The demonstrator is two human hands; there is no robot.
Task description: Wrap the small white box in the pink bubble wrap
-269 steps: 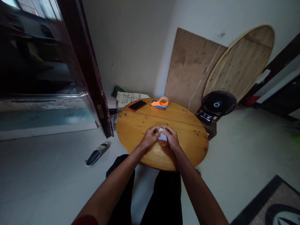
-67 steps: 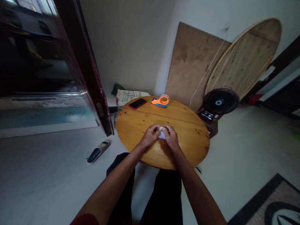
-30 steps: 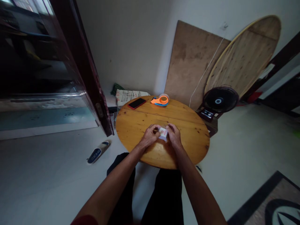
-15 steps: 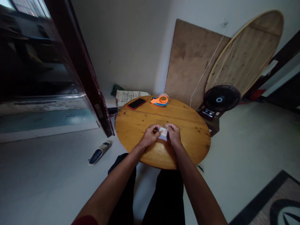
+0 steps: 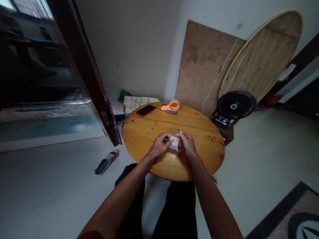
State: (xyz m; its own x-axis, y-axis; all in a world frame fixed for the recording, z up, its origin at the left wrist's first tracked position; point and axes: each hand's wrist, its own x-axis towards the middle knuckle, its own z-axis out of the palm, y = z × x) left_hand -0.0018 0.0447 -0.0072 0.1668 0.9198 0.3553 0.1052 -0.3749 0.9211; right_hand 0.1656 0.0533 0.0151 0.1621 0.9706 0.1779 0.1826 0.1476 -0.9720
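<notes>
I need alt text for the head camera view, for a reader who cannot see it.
Seen from above, a person's left hand and right hand hold a small white packet between them over a round wooden table. At the table's far edge lie a red phone and an orange tape dispenser.

L hand [image 5: 159, 147], R hand [image 5: 188, 146] pinched together.

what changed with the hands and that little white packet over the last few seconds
Both hands had closed over the small white packet, hiding most of it. Now the left hand and right hand have drawn slightly apart, and the packet's face with a reddish mark shows between the fingertips. Both still grip its edges, low over the round table. The phone and orange tape dispenser have not moved.
</notes>
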